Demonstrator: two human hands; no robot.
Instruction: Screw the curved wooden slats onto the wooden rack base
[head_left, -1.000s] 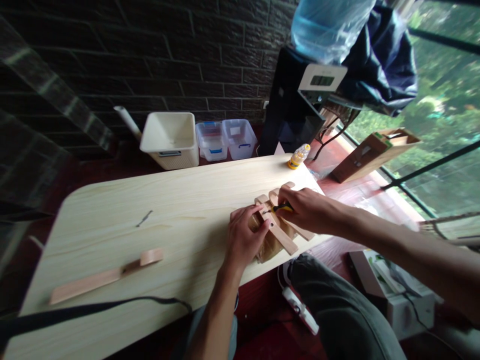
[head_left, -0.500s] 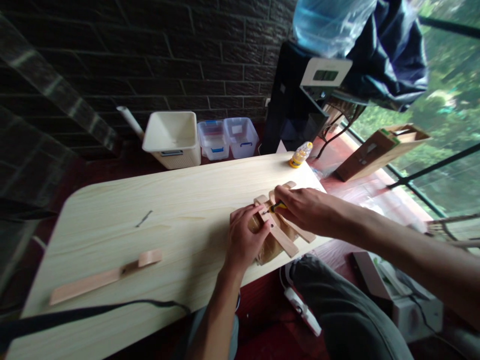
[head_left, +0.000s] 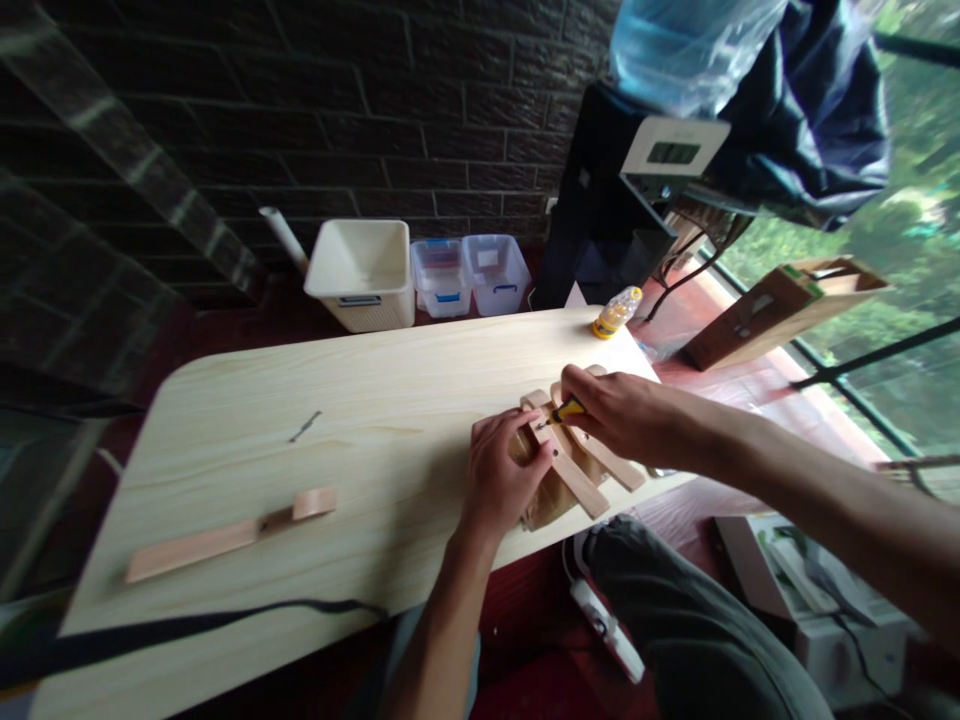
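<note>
Near the table's front right corner, my left hand (head_left: pixel 499 470) is closed around a flat wooden strip (head_left: pixel 579 482) with its thumb and fingers on either side. The strip has a curled far end and small dark holes. My right hand (head_left: pixel 604 408) grips a screwdriver (head_left: pixel 568 410) with a yellow and black handle, its tip at a screw in the strip. A second wooden strip (head_left: pixel 619 468) lies alongside, partly under my right hand. Beneath both is a brown, shiny wrapped block (head_left: pixel 551 503), largely covered.
On the left of the table (head_left: pixel 247 400) lie another wooden strip with a curled end (head_left: pixel 195 550) and a thin dark metal piece (head_left: pixel 305 426). A clear bottle with yellow ends (head_left: pixel 617 312) stands at the back right corner. A black strap (head_left: pixel 225 615) crosses the front left.
The whole view has shifted slightly, so things sit further right in it. Both hands keep their places on the strip and screwdriver, with little visible movement.
</note>
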